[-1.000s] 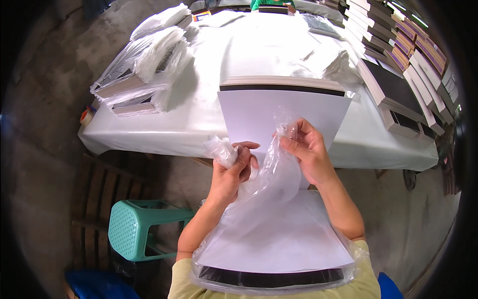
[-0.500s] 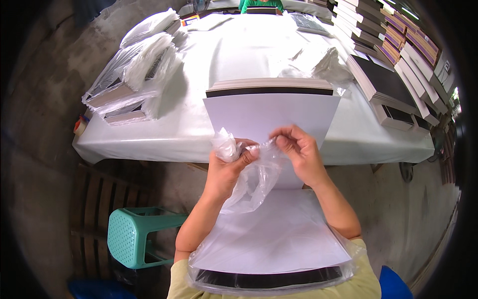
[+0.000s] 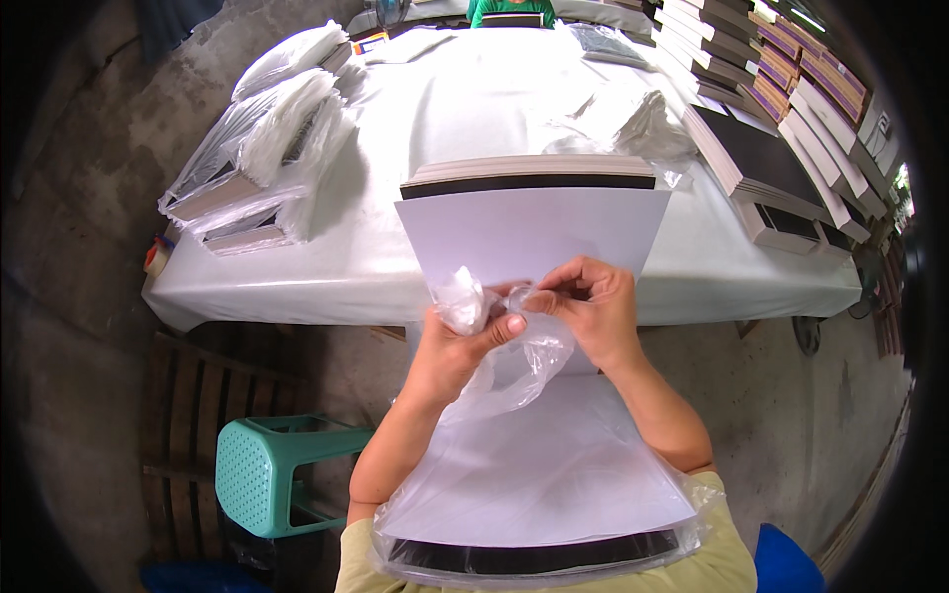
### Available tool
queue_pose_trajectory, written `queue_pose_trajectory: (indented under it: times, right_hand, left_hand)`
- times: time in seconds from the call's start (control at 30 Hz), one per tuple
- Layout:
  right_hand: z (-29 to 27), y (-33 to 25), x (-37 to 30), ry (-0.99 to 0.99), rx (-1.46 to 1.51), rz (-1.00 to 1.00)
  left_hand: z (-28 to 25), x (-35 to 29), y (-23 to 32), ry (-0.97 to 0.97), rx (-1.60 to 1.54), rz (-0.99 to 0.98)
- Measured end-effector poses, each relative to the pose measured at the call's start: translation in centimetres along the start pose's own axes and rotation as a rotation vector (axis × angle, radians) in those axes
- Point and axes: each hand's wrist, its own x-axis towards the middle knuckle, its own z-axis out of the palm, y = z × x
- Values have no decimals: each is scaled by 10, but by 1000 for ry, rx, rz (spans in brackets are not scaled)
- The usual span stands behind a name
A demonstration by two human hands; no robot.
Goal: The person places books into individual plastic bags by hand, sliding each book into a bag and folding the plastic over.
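A crumpled clear plastic bag (image 3: 524,381) hangs between my two hands. My left hand (image 3: 465,341) is closed round a bunched part of it, with the thumb lying along the top. My right hand (image 3: 593,296) pinches the bag's edge between thumb and fingertips, close to the left thumb. Behind the hands, a stack of white and black sheets (image 3: 534,222) overhangs the table's near edge. Below them, against my body, lies another white-topped stack (image 3: 544,484) inside clear plastic, with a black band at its near end.
Plastic-wrapped stacks (image 3: 252,158) stand on the left of the white-covered table (image 3: 386,247). Piles of boards (image 3: 761,168) rise at the right. Loose plastic bags (image 3: 633,124) lie near them. A green stool (image 3: 252,474) is at the lower left. A person in green (image 3: 511,10) sits at the far end.
My right hand has moved left and slightly down, bringing its pinch closer to my left hand. The bag is bunched up more between them.
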Motion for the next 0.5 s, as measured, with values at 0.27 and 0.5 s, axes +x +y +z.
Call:
queue_pose_trajectory:
  times: [0.27,0.5]
  right_hand:
    - [3,12,-2,-27,-27,-58]
    - [15,6,-9,56,-337,-404]
  left_hand:
    - [2,4,-6,106,-141,14]
    - [-3,3,-7,-7,-563,-27]
